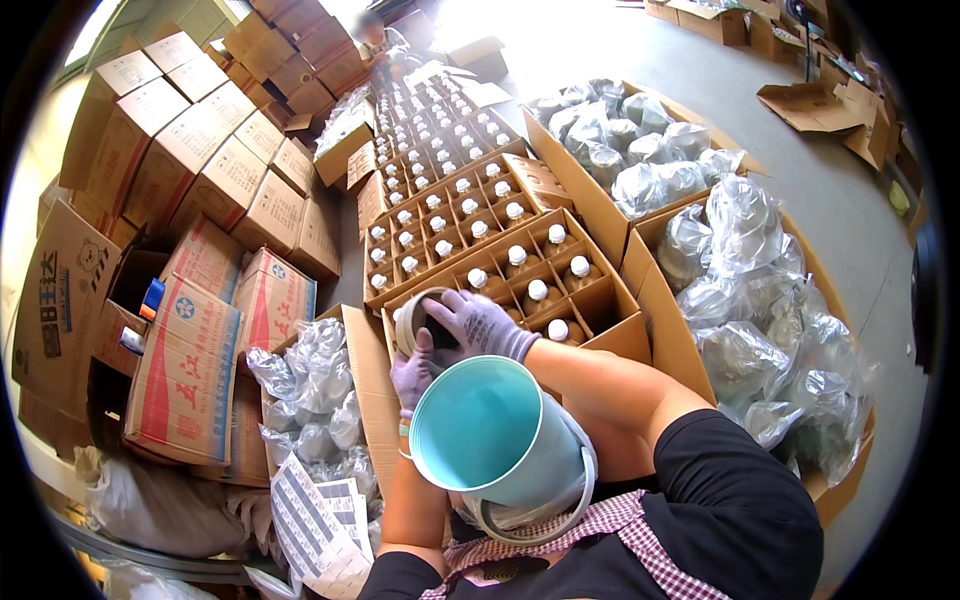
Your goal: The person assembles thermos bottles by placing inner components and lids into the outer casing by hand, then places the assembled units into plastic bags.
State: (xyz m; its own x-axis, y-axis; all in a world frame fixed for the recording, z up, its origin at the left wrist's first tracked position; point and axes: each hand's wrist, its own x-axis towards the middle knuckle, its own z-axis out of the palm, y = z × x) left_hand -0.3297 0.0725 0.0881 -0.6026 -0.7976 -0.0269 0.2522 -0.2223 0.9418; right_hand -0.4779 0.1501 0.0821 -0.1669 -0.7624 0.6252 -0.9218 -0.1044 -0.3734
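Both of my hands wear thin purple gloves and meet at a round container (406, 322) with a pale rim and a dark inside, tilted over the near edge of a divided carton. My right hand (482, 324) lies across its side with the fingers curled over the rim. From below, my left hand (408, 378) grips it with the thumb pointing up; its other fingers are partly hidden. Close against my body, a light blue bucket (540, 450) with its handle hanging down looks empty. White-capped bottles (538, 292) stand upright in the carton (625, 318) just beyond my hands.
More cartons of capped bottles (440, 225) stretch away ahead. To the right, open boxes hold plastic-wrapped items (745, 290). On the left are stacked boxes (190, 370), bagged items (315, 385) and printed sheets (315, 520). Far off, a person (378, 45) sits by the cartons.
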